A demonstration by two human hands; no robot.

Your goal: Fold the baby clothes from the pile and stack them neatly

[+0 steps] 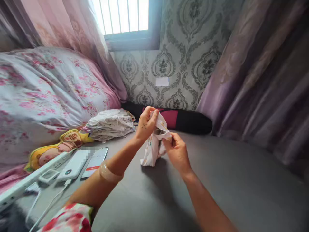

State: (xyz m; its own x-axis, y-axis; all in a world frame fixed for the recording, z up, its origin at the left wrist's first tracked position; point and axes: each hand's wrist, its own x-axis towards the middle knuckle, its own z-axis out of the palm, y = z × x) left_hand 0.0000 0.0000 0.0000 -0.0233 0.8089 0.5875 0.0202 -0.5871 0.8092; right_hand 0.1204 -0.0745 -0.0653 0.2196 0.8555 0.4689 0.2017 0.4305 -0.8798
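A small white cloth (152, 149) with a faint print hangs between my two hands, just over the grey sheet (231, 180). My left hand (146, 124) pinches its upper edge between thumb and fingers. Lower and to the right, my right hand (177, 151) is closed on the cloth's right side. The cloth is bunched, and its lower end hangs down to the left of my right hand. Left of my hands lies a stack of folded white cloths (111, 124).
A black and magenta roll (193, 121) lies along the wall. At the left are a phone (95, 162), a white power bank (73, 166) with a cable, a power strip (36, 177), a yellow plush toy (58, 148) and floral bedding (48, 87). Curtains (260, 80) hang at the right.
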